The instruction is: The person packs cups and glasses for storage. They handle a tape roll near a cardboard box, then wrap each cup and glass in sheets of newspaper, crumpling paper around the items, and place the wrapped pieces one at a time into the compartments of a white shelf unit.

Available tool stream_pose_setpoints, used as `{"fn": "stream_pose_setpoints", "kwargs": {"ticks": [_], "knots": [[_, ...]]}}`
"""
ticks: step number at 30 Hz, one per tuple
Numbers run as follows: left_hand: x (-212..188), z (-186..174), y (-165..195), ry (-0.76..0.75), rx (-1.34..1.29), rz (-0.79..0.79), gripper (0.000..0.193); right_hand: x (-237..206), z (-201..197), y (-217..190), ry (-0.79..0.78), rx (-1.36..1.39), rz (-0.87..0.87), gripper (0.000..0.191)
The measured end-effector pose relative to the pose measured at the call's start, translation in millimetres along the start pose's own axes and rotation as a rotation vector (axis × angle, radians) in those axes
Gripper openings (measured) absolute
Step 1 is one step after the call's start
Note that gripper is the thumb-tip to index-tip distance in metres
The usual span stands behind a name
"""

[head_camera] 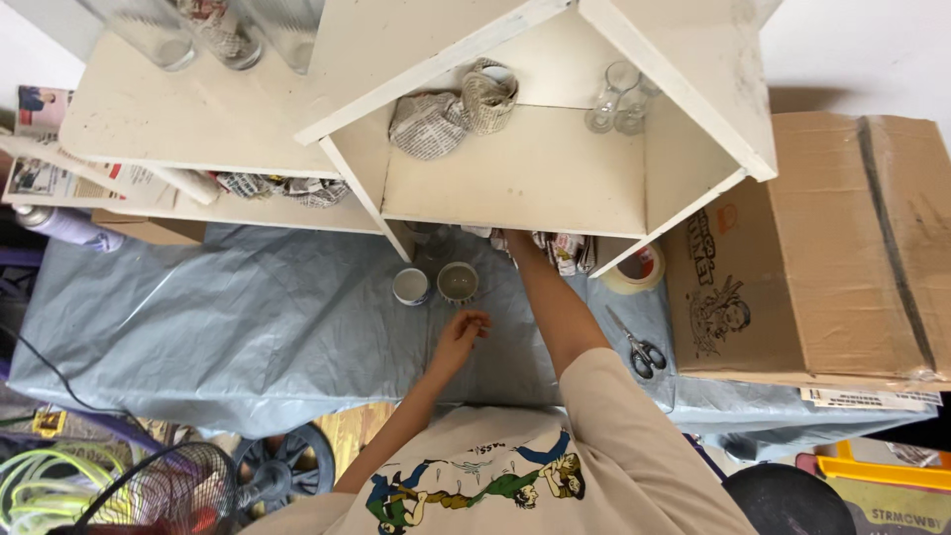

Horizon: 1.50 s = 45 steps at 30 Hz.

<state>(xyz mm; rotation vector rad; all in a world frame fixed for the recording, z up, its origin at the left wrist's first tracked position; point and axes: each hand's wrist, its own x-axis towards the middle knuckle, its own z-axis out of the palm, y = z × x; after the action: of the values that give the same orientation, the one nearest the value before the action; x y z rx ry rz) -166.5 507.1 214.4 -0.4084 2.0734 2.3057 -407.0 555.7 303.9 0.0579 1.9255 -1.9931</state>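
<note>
Two small cups (434, 284) stood side by side on the grey sheet (248, 317) that covered the floor, just under the white shelf unit (515, 168). My left hand (461, 332) hung a little below them, near the cup on the right but not touching it. Its fingers were bent loosely and held nothing. My right hand (510, 238) reached up past the cups to the bottom edge of the shelf, where some things wrapped in newspaper (565, 250) sat. I could not tell if that hand was gripping one, because the shelf hid its fingers.

I think the wise way was to get a firm hold on one paper bundle and lift it slowly, since it might have had glass inside. My arm passed close to the cups, so I needed to keep it high and not knock them. Scissors (639, 349) lay further right, near the cardboard box (822, 248).
</note>
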Motion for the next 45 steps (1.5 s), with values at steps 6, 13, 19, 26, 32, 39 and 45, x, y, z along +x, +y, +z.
{"fn": "stream_pose_setpoints", "kwargs": {"ticks": [6,13,19,26,32,39,45], "knots": [[-13.9,-8.9,1.5,0.027,0.013,-0.064,0.022,-0.4,1.2,-1.2,0.057,-0.273,-0.132,0.052],[-0.1,-5.5,6.0,-0.059,-0.026,-0.091,0.024,-2.1,6.0,19.1,0.215,-0.659,-0.232,0.054],[10.2,-8.6,-3.6,-0.026,-0.207,-0.176,0.043,-51.8,-36.8,67.7,0.029,0.026,-0.605,0.039],[27.9,13.7,-3.3,-0.031,-0.118,-0.114,0.04,-155.7,-101.8,121.8,-0.099,0.13,-0.169,0.03],[27.4,30.8,7.9,-0.084,0.197,0.09,0.026,-181.7,-130.3,146.5,-0.096,-0.013,-0.293,0.035],[37.9,29.6,6.6,-0.168,0.002,0.054,0.027,-193.8,-164.8,152.8,0.243,0.306,-0.119,0.025],[30.0,30.6,0.2,-0.081,-0.237,-0.157,0.03,-216.5,-168.1,119.5,0.232,0.323,0.037,0.048]]}}
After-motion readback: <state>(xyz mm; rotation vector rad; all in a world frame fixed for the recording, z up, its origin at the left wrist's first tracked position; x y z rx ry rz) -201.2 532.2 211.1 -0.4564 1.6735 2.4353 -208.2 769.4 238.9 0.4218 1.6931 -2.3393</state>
